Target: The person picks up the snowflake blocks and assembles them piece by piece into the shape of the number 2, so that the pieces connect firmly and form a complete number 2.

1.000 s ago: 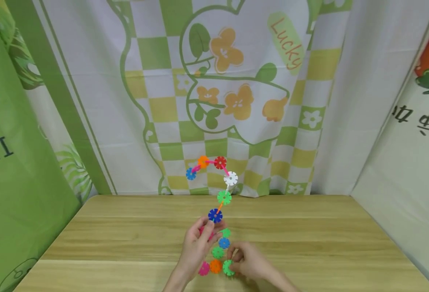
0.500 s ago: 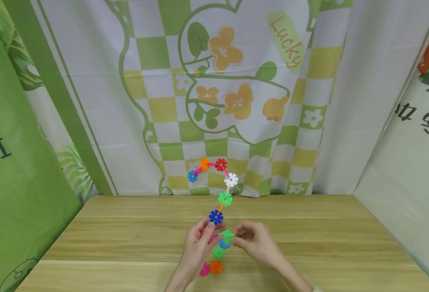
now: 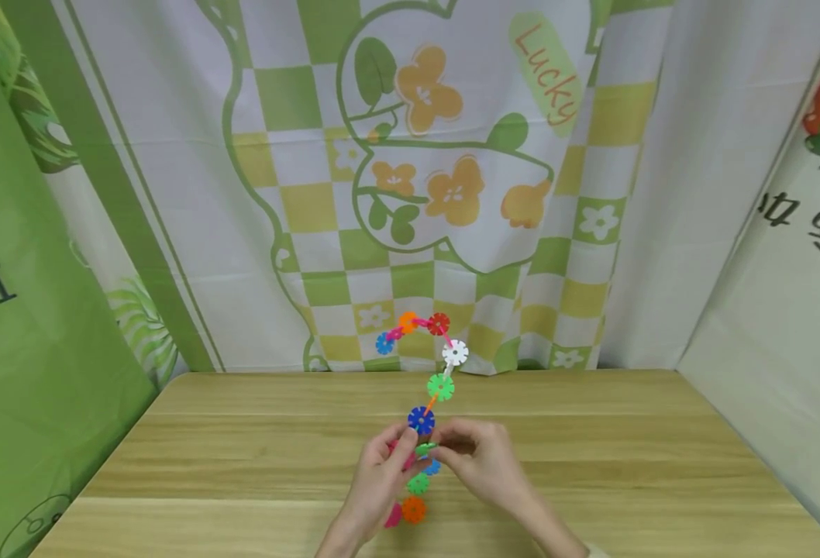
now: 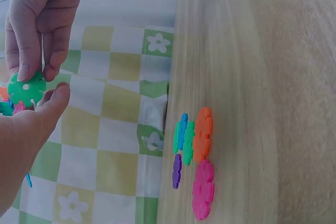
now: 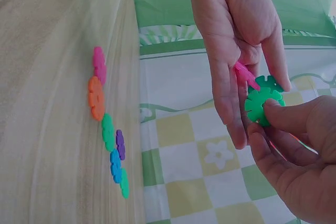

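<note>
Your right hand pinches a flat green plastic snowflake disc against the pink disc end of the upright multicoloured disc chain gripped by your left hand above the desk

Disc pinched: green | Discs on table: orange, pink, green, blue | Table: light wood grain | Curtain: green-yellow-white checks, orange flowers

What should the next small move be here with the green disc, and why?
Probably slide the green disc into a slot on the pink piece that the left hand holds. The right hand pinches the disc right beside that chain end, edge toward it, apparently not yet seated.
</note>
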Tool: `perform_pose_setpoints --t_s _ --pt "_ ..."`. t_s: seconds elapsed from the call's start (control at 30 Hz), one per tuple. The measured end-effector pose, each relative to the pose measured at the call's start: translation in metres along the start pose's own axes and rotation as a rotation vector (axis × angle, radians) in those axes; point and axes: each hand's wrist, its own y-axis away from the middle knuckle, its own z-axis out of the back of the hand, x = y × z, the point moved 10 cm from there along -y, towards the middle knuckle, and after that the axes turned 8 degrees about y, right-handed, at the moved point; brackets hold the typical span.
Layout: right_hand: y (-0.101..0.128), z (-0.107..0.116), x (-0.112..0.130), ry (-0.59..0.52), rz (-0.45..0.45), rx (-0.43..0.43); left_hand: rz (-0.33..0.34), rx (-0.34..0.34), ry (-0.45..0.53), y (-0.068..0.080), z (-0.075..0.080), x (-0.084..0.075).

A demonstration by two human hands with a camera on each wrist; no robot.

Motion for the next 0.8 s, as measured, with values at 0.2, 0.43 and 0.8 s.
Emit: perform_pose_setpoints --t_s 0.2,0.43,0.8 --pt "0.002 0.001 0.011 0.007 0.132 -0.039 -0.005 0.025 0.017 0.000 -0.003 0.002" --pt "0.007 0.002 0.026 0.114 0.276 -0.138 -0.020 0.036 0.002 0.001 -0.006 0.002" --pt "0.010 0.008 0.041 0.171 0.415 -0.205 -0.060 0.032 -0.071 0.004 -0.012 -0.002"
